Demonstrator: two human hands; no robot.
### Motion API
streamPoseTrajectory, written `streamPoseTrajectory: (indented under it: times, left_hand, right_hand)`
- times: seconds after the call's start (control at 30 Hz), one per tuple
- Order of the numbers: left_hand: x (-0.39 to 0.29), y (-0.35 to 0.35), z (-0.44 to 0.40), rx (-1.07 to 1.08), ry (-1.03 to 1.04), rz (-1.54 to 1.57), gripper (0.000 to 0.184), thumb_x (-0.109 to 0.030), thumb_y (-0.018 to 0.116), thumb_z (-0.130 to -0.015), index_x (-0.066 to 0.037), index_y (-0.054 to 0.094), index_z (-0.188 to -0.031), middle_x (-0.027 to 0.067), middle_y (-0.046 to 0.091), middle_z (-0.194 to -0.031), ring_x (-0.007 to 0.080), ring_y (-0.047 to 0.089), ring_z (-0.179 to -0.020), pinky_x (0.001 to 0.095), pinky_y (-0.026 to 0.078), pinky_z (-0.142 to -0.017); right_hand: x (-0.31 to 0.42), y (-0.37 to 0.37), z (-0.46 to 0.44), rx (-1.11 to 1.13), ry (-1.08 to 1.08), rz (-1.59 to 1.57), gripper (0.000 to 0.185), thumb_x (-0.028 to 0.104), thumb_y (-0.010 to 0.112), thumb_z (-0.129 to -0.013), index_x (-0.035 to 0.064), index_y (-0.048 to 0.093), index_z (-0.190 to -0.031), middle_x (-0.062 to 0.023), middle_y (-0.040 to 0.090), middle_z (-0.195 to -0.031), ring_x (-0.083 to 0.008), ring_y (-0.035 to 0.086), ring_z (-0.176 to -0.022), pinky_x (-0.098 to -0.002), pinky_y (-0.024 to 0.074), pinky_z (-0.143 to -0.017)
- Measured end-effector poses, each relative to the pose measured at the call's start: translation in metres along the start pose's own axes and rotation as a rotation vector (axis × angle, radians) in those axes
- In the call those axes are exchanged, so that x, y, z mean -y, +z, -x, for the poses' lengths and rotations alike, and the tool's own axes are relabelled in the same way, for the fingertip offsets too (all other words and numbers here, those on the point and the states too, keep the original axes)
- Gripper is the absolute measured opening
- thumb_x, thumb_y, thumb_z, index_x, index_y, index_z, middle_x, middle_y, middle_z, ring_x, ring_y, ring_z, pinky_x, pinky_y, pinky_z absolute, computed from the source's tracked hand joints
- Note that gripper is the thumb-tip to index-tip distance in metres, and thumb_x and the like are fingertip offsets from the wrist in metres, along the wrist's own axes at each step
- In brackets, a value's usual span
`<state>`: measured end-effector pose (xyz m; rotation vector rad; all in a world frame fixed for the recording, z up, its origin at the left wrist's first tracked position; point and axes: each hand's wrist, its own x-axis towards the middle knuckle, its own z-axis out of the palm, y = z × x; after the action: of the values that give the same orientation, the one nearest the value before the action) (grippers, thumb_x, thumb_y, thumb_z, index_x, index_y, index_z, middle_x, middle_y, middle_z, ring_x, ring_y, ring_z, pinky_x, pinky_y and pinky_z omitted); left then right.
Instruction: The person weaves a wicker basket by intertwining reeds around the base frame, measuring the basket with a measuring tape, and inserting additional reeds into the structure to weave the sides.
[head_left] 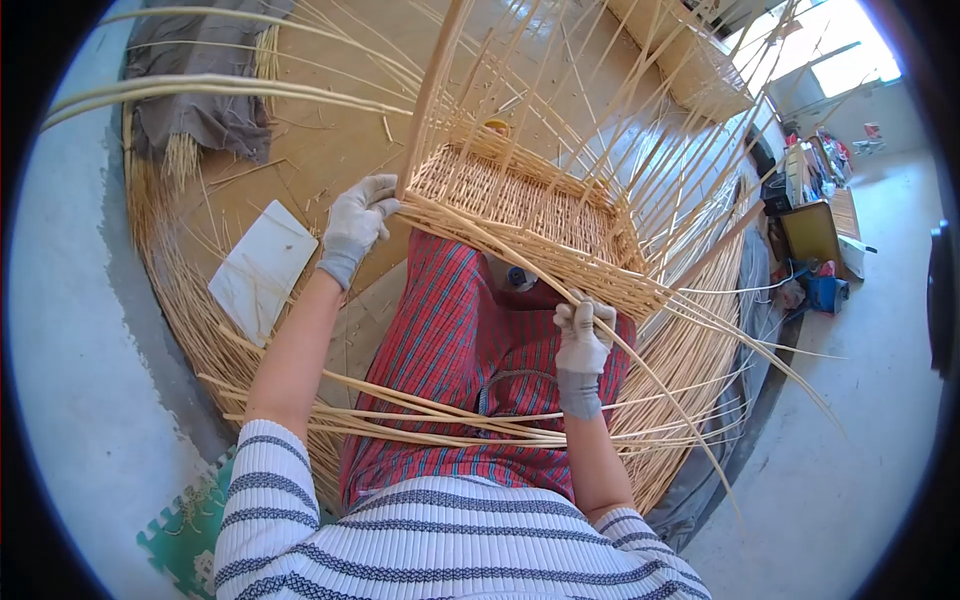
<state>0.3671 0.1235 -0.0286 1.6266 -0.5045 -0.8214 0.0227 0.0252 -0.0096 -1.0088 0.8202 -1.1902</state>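
At the left, one green mat (190, 520) lies low down; higher up, one grey cloth (205, 100) covers part of a bundle of sticks (182, 155); one white board (262, 262) lies on the brown floor (300, 165) with thin bits of stick on it; then comes the left hand (360, 225), in a pale glove, with bent fingers at the left corner of the basket (520, 195); I cannot tell if it grips or just touches; there is one basket near the hands, and it sits over the knees, in front of the red checked cloth (430, 310); its woven bottom shows inside, and two wide posts (432, 100) stand up, one near each end; lots of tall thin sticks rise around it, too many to count, and they get in the way of seeing the floor behind; a few pale sticks (470, 413) lie across the lap; the right hand (583, 340), gloved too, is closed around one long stick (655, 385) by the front side of the basket; a big pile of sticks (710, 340) lies to the right; farther right are one blue thing (825, 290) and a jumble of things (815, 170), too small to name
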Motion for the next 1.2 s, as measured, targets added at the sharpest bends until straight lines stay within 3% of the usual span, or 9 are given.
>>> streamPoseTrajectory:
  times: [0.13,0.23,0.3,0.67,0.8,0.93,1.03,1.13,1.2]
  left_hand:
    - [-0.012,0.005,0.004,-0.026,0.047,-0.208,0.031,-0.001,0.064,-0.089,-0.007,0.063,-0.120,0.0096,0.070,-0.111,0.0112,0.064,-0.069,0.0259,0.050,-0.050]
    - [-0.031,0.043,0.008,-0.275,0.755,-0.413,0.025,-0.019,0.062,-0.094,-0.007,0.064,-0.116,0.0149,0.071,-0.102,0.0161,0.068,-0.074,0.0329,0.053,-0.055]
    - [-0.049,0.069,0.008,0.183,-0.037,-0.638,0.038,-0.040,0.053,-0.099,-0.005,0.063,-0.111,0.0189,0.069,-0.089,0.0214,0.069,-0.068,0.0378,0.055,-0.060]
    - [-0.001,0.066,-0.016,0.352,-0.137,-0.026,0.018,-0.017,0.067,-0.092,-0.003,0.060,-0.097,0.0093,0.066,-0.076,0.0139,0.063,-0.057,0.0274,0.051,-0.047]
    - [0.006,0.078,-0.013,0.246,-0.156,0.002,0.013,-0.012,0.071,-0.088,-0.003,0.061,-0.091,0.0064,0.065,-0.070,0.0117,0.062,-0.057,0.0266,0.049,-0.045]
    - [-0.001,0.084,0.002,0.153,-0.099,-0.089,0.024,-0.026,0.062,-0.096,-0.002,0.061,-0.096,0.0062,0.065,-0.072,0.0101,0.061,-0.052,0.0255,0.049,-0.044]
    - [-0.010,0.086,0.004,0.098,-0.123,-0.082,0.035,-0.035,0.056,-0.099,-0.001,0.062,-0.096,0.0069,0.065,-0.068,0.0121,0.062,-0.049,0.0270,0.049,-0.043]
    - [-0.020,0.087,0.005,0.064,-0.132,-0.213,0.040,-0.039,0.053,-0.100,0.000,0.062,-0.098,0.0087,0.065,-0.068,0.0154,0.064,-0.049,0.0286,0.049,-0.041]
    - [-0.023,0.088,0.002,0.077,-0.130,-0.265,0.044,-0.041,0.050,-0.100,0.001,0.062,-0.099,0.0091,0.065,-0.066,0.0170,0.064,-0.048,0.0295,0.049,-0.041]
  right_hand:
    - [-0.008,-0.014,-0.013,-0.034,0.097,-0.073,0.007,0.011,0.063,-0.095,0.0099,0.057,-0.093,-0.0149,0.068,-0.101,-0.0192,0.065,-0.067,-0.0305,0.0511,-0.055]
    - [-0.006,-0.019,-0.018,0.025,0.129,-0.026,0.007,0.011,0.063,-0.094,0.0088,0.056,-0.094,-0.0148,0.069,-0.099,-0.0189,0.065,-0.068,-0.0311,0.0518,-0.057]
    - [-0.004,-0.016,-0.020,0.015,0.121,0.007,0.008,0.012,0.064,-0.094,0.0086,0.056,-0.095,-0.0150,0.069,-0.099,-0.0190,0.066,-0.069,-0.0308,0.0522,-0.057]
    - [0.058,0.033,-0.090,0.063,0.269,0.311,0.012,0.003,0.066,-0.090,0.0013,0.054,-0.091,-0.0135,0.066,-0.091,-0.0212,0.070,-0.076,-0.0289,0.0611,-0.066]
    - [0.112,0.140,-0.110,0.337,-0.132,1.235,0.023,0.008,0.073,-0.082,-0.0017,0.055,-0.092,-0.0116,0.069,-0.093,-0.0281,0.070,-0.085,-0.0340,0.0567,-0.083]
    - [0.043,0.233,-0.193,0.489,-1.070,1.045,0.052,0.018,0.074,-0.079,0.0125,0.059,-0.129,-0.0182,0.051,-0.136,-0.0378,0.064,-0.101,-0.0415,0.0523,-0.086]
    - [-0.033,0.274,-0.245,0.257,-1.147,0.971,0.077,0.015,0.072,-0.080,0.0215,0.039,-0.148,-0.0210,0.035,-0.149,-0.0398,0.061,-0.108,-0.0426,0.0517,-0.087]
    - [-0.023,0.301,-0.207,0.240,-0.310,1.152,0.086,0.012,0.069,-0.081,0.0212,0.024,-0.154,-0.0233,0.035,-0.147,-0.0411,0.061,-0.107,-0.0435,0.0518,-0.089]
    - [-0.031,0.299,-0.208,0.258,-0.306,1.237,0.088,0.011,0.068,-0.082,0.0195,0.020,-0.155,-0.0225,0.039,-0.144,-0.0388,0.061,-0.106,-0.0428,0.0519,-0.089]
